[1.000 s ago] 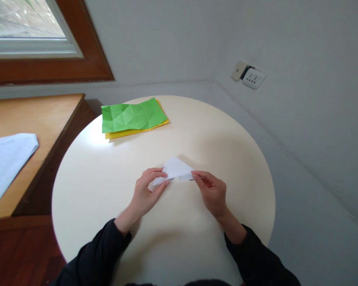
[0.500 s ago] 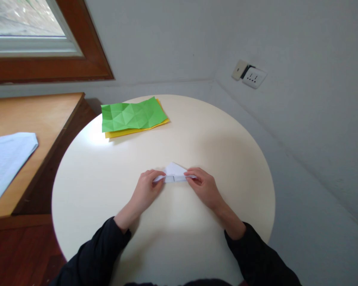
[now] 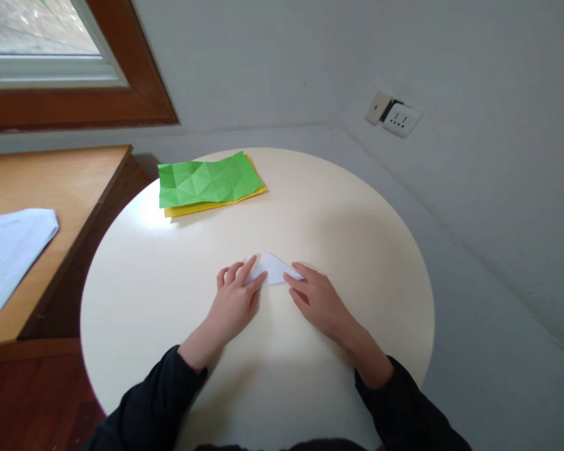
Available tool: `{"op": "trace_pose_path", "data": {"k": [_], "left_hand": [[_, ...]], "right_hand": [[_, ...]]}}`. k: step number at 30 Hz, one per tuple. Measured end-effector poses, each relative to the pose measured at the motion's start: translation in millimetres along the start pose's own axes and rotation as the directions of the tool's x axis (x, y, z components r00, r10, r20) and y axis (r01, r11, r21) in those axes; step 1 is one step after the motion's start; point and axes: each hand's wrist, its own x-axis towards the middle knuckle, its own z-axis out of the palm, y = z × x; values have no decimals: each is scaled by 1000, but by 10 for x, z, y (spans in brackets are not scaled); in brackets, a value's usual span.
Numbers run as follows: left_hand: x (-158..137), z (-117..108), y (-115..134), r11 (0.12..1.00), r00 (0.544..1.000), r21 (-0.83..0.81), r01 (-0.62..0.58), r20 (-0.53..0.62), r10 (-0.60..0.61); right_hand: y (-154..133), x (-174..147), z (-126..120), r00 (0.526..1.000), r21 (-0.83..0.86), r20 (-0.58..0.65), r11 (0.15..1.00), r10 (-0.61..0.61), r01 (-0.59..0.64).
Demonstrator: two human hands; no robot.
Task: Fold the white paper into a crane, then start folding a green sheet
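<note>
Fingers are splayed on the left hand (image 3: pixel 232 301) and loosely parted on the right hand (image 3: pixel 318 299); the white paper (image 3: pixel 276 270), roughly mid-table (image 3: pixel 348 219), is touched by them at its 8 and 4. Up at 11, yellow paper (image 3: pixel 181 212) is topped by creased green paper (image 3: pixel 211 180).

Two arms in loose black fabric sleeves (image 3: pixel 143 401) angle inward, wrists (image 3: pixel 202 344) bared. The bare left hand (image 3: pixel 231 305) lies palm down, fingers (image 3: pixel 247 270) spread; opposite, the bare right hand (image 3: pixel 323 305) bends its fingers slightly apart.
</note>
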Motion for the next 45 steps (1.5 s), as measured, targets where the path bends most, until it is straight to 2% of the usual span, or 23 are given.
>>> {"op": "trace_pose_path", "data": {"k": [3, 7, 16, 27, 34, 37, 40, 45], "left_hand": [[-21, 33, 66, 998, 998, 33, -53, 41, 51], [-46, 80, 111, 996, 992, 42, -82, 97, 78], [-63, 85, 82, 995, 988, 34, -93, 127, 88], [-68, 91, 73, 993, 988, 41, -107, 120, 101], [-75, 98, 73, 995, 987, 0, -102, 121, 102], [-71, 100, 60, 996, 993, -69, -62, 96, 68], [-49, 87, 35, 975, 1000, -223, 14, 11, -12], [7, 57, -20, 883, 962, -440, 164, -125, -242]], "right_hand": [[-117, -33, -34, 996, -120, 88, 993, 13, -2], [-213, -85, 15, 995, -194, 97, 981, 37, -18], [-192, -105, 89, 998, -140, 65, 990, 16, -7], [-193, -99, 56, 992, -176, 127, 984, 0, 23], [-179, -121, 77, 996, -142, 92, 990, -3, 16], [-157, -110, 80, 997, -96, 77, 995, -6, 13], [-81, -67, 106, 999, 43, 3, 999, 33, -33], [69, 15, 134, 959, 325, -160, 930, 233, -172]]}}
